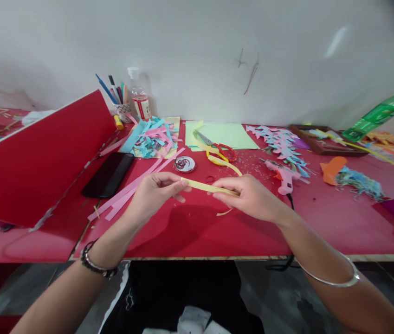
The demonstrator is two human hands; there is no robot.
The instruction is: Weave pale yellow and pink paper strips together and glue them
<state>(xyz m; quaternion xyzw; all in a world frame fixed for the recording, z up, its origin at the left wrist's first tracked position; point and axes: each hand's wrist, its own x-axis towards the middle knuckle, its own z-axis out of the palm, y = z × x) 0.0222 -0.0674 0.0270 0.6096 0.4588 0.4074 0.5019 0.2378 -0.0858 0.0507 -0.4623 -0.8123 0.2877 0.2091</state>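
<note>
A pale yellow paper strip (202,186) is stretched between my two hands above the red table. My left hand (158,190) pinches one end between thumb and fingertips. The other end sits in the closed fingers of my right hand (248,195), which hide part of it. Beyond my hands lie scissors (222,153) with red and yellow handles, with another yellow strip (228,165) curling beside them. A small round white lid (184,163) holding dark curled bits is near my left hand. Long pink paper strips (130,190) lie to its left.
On the right are a pink glue gun (282,175), a fringed paper garland (278,141), a brown tray (322,144) and a leaning green bottle (379,116). To the left stand a red board (43,157) and a black phone (109,175). Cut paper pieces (155,137) and green sheets (231,134) lie behind.
</note>
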